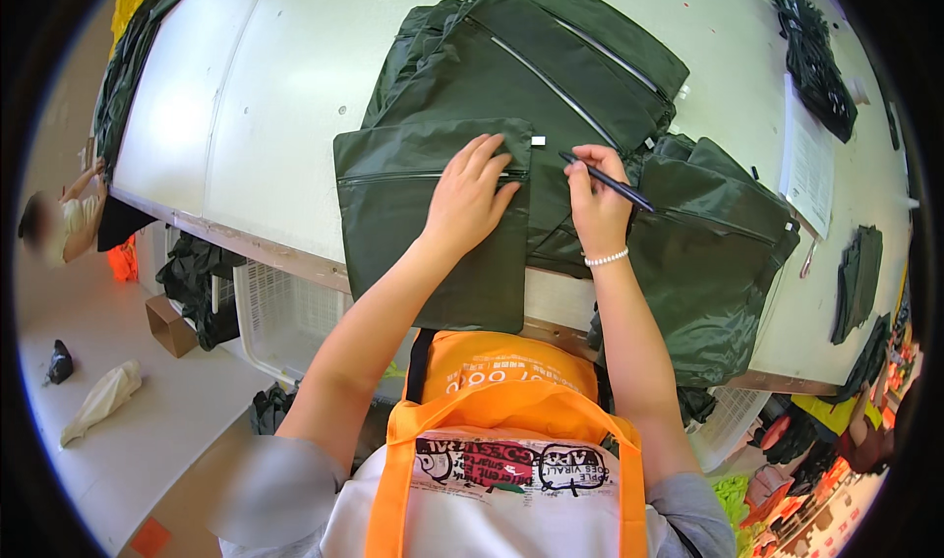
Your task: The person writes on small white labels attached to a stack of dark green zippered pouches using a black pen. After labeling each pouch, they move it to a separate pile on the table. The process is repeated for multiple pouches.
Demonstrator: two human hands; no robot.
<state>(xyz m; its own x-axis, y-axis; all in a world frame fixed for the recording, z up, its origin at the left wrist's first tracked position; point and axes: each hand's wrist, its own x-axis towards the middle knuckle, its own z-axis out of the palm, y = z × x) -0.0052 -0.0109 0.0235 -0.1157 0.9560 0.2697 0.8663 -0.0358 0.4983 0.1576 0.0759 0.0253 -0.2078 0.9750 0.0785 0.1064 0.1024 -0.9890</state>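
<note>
the dark green fabric panel point(433, 224) lies at frame centre, hanging over the desk point(285, 116) edge. left hand point(470, 199) rests on it, fingers spread flat; right hand point(595, 199) fingers pinch a black pen point(608, 181). it looks thin, limp, probably slippery: best pressed flat or pinched at the hem.

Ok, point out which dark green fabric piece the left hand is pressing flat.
The rectangular zippered panel nearest the table's front edge: the left hand lies flat on its upper right corner. The other green pieces lie behind it or right of the right hand.
</note>
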